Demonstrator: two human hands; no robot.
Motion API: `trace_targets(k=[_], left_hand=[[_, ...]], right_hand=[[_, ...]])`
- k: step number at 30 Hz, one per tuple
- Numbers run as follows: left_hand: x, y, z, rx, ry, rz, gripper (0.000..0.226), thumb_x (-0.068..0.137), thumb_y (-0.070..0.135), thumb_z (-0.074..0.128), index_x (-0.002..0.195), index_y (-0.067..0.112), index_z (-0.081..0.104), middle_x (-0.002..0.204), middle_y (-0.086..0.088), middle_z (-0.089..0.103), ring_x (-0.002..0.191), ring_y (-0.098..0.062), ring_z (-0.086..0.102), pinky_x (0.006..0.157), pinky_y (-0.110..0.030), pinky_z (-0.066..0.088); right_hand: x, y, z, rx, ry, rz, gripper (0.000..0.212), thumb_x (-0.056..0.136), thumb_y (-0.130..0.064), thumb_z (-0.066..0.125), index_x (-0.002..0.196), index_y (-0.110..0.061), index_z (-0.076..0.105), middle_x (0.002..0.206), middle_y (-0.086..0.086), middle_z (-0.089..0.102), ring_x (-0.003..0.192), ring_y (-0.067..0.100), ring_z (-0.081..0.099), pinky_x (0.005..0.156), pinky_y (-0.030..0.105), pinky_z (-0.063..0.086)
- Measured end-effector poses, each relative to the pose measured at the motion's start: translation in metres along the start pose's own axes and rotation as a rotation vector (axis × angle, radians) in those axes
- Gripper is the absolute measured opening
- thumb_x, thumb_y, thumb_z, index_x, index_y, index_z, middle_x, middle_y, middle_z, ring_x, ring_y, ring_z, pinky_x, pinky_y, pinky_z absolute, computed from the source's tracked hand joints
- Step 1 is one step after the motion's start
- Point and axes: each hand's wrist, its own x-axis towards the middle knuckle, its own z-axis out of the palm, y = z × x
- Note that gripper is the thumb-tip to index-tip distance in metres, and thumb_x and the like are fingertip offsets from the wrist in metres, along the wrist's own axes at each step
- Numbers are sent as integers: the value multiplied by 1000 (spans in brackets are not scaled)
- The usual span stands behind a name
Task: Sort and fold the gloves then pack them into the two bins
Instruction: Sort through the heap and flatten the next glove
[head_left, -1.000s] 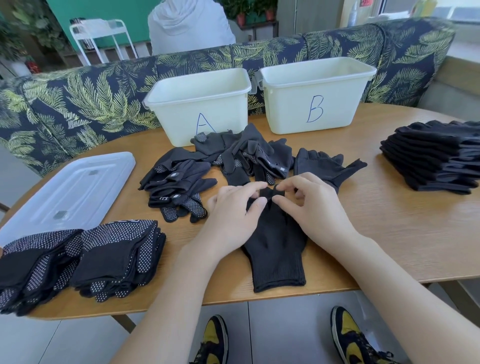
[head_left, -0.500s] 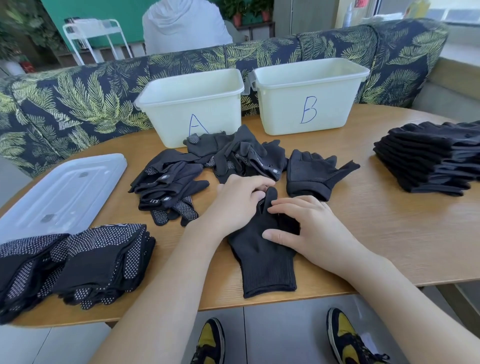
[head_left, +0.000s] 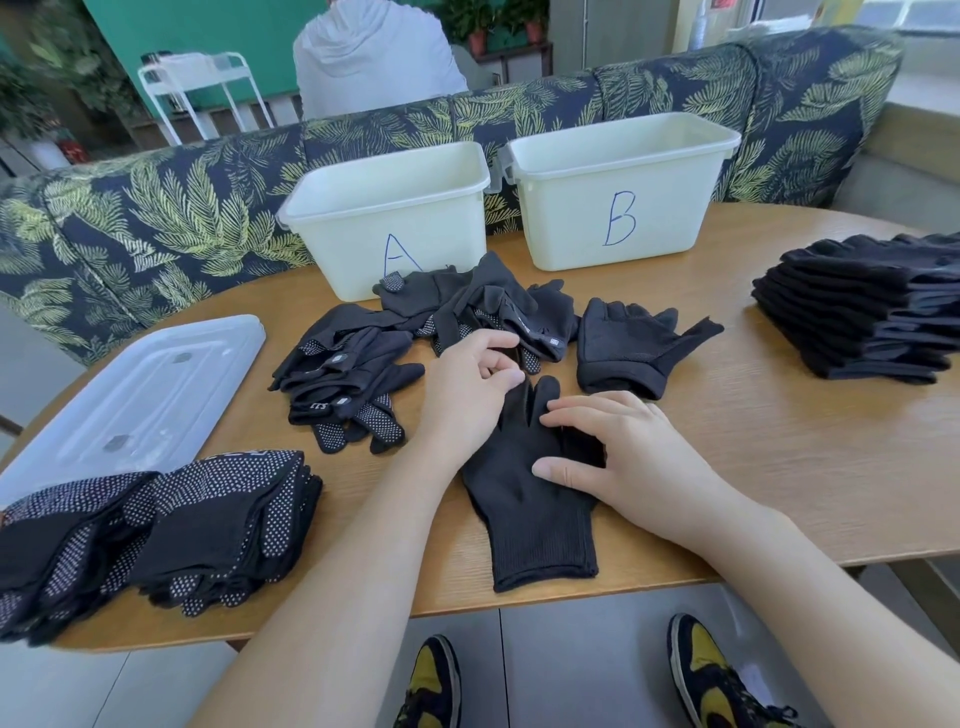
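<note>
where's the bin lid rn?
In the head view the clear lid lies flat at the table's left edge, left of the loose glove pile and just behind the dotted glove stack, whose far edge overlaps it.

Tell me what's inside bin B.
Bin B shows only bare pale inner wall near its rim; nothing sticks out. Its front wall hides the bottom, so anything lying low stays unseen.

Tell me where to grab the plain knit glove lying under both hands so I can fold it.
Take the plain knit glove by its ribbed cuff, coming from the near table edge. The cuff lies flat and uncovered there, while the left hand and right hand cover its fingers.
</note>
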Motion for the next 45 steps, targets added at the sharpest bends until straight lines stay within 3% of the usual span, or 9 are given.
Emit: trace_targets(k=[8,15,18,21,26,30,34,42,45], left_hand=[[0,0,-3,68,17,-17,25,89,17,74,109,31,75,84,19,73,80,4,54,75,-10,38],[-23,-3,-28,21,231,-37,22,92,13,70,105,30,77,92,18,74,87,3,64,78,-5,44],[-35,-9,-32,128,126,-48,19,94,18,70,109,28,76,99,16,73,94,-1,64,95,-22,50],[-43,-14,-33,209,124,-35,20,95,24,69,113,32,74,101,17,72,102,-12,63,101,-43,48],[-56,-16,-39,422,90,-53,30,100,33,61,129,34,66,118,10,70,112,-19,60,102,-50,44],[-58,-20,-49,377,21,-77,33,100,22,62,131,32,66,121,7,67,114,-15,59,104,-36,43],[-57,-20,-59,307,2,-114,35,95,19,70,128,31,68,109,10,67,96,-2,58,79,-5,35],[-51,-19,-58,234,-13,-163,35,97,18,68,130,29,65,87,16,67,84,6,55,67,-2,35],[-53,-19,-56,198,18,-154,37,97,14,67,132,28,63,84,15,66,89,0,57,76,-12,40]], right_hand=[[-1,-2,-1,3,2,3,70,81,-79,46,137,-39,59,146,-26,49,139,6,35,114,33,25],[-2,-2,3,9,117,-39,54,87,-66,55,124,-30,70,135,-18,62,130,9,46,112,41,39],[-2,-6,5,0,194,-91,51,90,-66,53,119,-29,73,131,-18,64,130,9,47,109,37,36],[-3,-10,5,-11,120,-124,61,89,-75,45,125,-33,70,136,-21,60,136,5,43,111,33,32],[-5,-9,6,-29,69,-124,69,87,-81,39,125,-34,70,135,-23,60,138,2,40,115,32,28],[3,-15,1,-28,93,-137,61,90,-76,44,122,-32,72,131,-22,63,135,3,43,115,35,30],[26,-29,-9,72,94,-131,42,94,-58,57,122,-30,71,119,-19,65,109,-6,51,102,29,43],[93,-43,4,22,-79,-123,25,99,-19,64,122,-22,72,111,-9,71,101,7,60,89,18,41],[104,-42,9,27,-148,-115,27,100,-14,63,125,-21,70,118,-6,71,96,3,57,90,19,42]])
